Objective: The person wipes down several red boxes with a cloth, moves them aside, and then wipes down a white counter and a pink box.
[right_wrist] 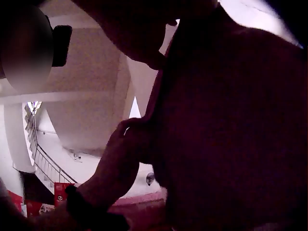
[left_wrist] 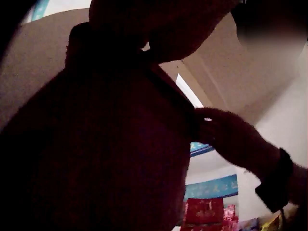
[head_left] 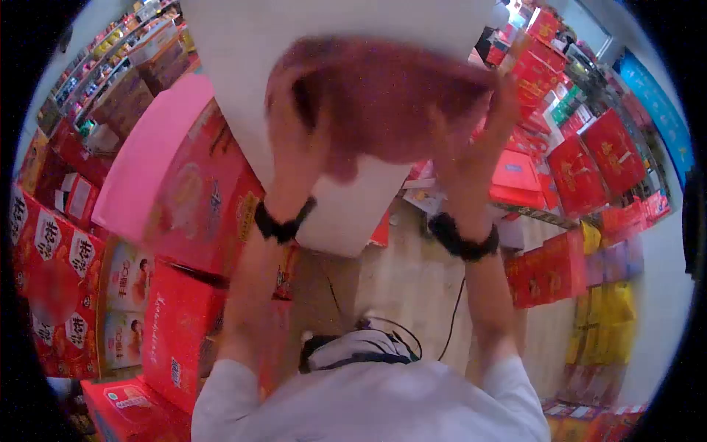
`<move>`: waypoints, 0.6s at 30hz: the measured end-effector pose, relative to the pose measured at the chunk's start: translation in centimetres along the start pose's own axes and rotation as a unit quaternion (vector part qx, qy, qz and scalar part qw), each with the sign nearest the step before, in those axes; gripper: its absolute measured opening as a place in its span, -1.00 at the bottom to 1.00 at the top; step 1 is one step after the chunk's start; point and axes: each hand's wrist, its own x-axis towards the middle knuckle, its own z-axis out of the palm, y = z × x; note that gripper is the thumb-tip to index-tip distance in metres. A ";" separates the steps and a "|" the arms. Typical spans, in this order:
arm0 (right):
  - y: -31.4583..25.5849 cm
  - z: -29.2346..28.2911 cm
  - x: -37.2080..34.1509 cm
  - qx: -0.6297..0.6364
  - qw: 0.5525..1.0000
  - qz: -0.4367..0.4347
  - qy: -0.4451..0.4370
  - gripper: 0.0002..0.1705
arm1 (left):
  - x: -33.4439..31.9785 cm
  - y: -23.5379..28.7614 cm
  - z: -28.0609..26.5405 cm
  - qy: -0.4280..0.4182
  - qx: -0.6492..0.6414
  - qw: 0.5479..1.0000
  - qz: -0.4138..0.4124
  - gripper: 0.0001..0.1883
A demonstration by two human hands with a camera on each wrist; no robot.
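Note:
A dark red, soft-looking piece [head_left: 398, 96], blurred by motion, is held up in front of a white surface. My left hand [head_left: 298, 140] grips its left side and my right hand [head_left: 475, 140] its right side. In the left wrist view the piece [left_wrist: 110, 144] is a dark mass, with the right hand [left_wrist: 231, 134] pinching its far edge. The right wrist view has the left hand [right_wrist: 118, 159] holding the edge of the same dark piece [right_wrist: 231, 125]. Both wrists wear black bands.
Behind the piece stands a white surface [head_left: 339, 214]. Red boxes [head_left: 180, 324] and a pink panel [head_left: 155, 162] are stacked at the left. More red boxes [head_left: 574, 169] and yellow packages [head_left: 607, 317] line the right. Dark cables [head_left: 456, 317] run over the wooden floor [head_left: 405, 295].

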 end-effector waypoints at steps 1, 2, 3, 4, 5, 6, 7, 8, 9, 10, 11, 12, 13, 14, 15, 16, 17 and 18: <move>0.6 0.7 1.6 0.003 1.000 -0.002 -0.001 -0.01 | 1.7 -0.1 1.4 -0.030 0.015 0.998 0.061 -0.49; 1.0 1.7 3.4 -0.029 0.999 -0.022 0.029 0.00 | 2.9 0.1 2.9 -0.022 0.018 0.998 0.062 -0.49; 1.4 2.8 4.8 -0.060 0.995 -0.043 0.060 0.02 | 3.9 0.2 4.2 -0.061 -0.009 0.997 0.044 -0.43; 1.6 3.9 5.8 -0.095 0.993 -0.030 0.062 0.06 | 4.8 0.1 5.5 -0.098 -0.035 0.994 0.024 -0.37; 1.8 4.6 6.3 -0.088 0.994 -0.037 0.059 0.06 | 4.7 -0.9 7.0 -0.088 -0.030 0.995 0.022 -0.37; 1.7 5.0 6.4 -0.137 0.990 -0.008 0.020 0.03 | 3.8 -2.5 8.6 -0.086 0.111 0.989 0.055 -0.35; 1.9 5.6 6.4 -0.185 0.982 0.023 -0.018 0.00 | 3.7 -3.3 9.6 -0.085 0.251 0.960 0.087 -0.31; 2.7 6.5 6.0 -0.177 0.984 0.024 -0.022 0.00 | 3.3 -4.1 10.3 -0.085 0.260 0.958 0.085 -0.31; 3.7 7.6 5.3 -0.117 0.993 -0.002 0.020 0.00 | 2.8 -4.3 10.6 -0.083 0.263 0.959 0.069 -0.30; 4.5 8.5 4.7 -0.057 0.996 -0.025 0.061 -0.01 | 2.3 -4.5 10.7 -0.082 0.267 0.959 0.051 -0.30; 4.9 9.0 4.1 -0.053 0.997 -0.015 0.054 -0.01 | 1.9 -4.7 10.6 -0.092 0.273 0.957 0.046 -0.30; 5.0 9.0 3.8 -0.073 0.996 -0.016 0.055 -0.02 | 1.8 -4.5 10.5 -0.107 0.278 0.954 0.035 -0.29; 5.2 9.1 3.7 -0.092 0.994 -0.020 0.058 -0.04 | 1.8 -4.4 10.4 -0.118 0.283 0.952 0.027 -0.29; 5.2 9.2 3.6 -0.090 0.994 -0.017 0.060 -0.04 | 1.7 -4.5 10.4 -0.120 0.286 0.950 0.029 -0.29; 5.0 9.2 3.5 -0.093 0.994 -0.004 0.057 -0.05 | 1.8 -4.4 10.5 -0.104 0.271 0.956 0.038 -0.30; 4.9 9.3 3.5 -0.096 0.994 0.008 0.054 -0.05 | 1.8 -4.4 10.5 -0.086 0.256 0.962 0.046 -0.30; 4.9 9.4 3.3 -0.092 0.994 0.009 0.057 -0.05 | 1.8 -4.4 10.6 -0.086 0.260 0.961 0.049 -0.30; 4.8 9.5 2.8 -0.094 0.994 0.014 0.053 -0.06 | 1.7 -4.4 10.6 -0.069 0.270 0.960 0.039 -0.31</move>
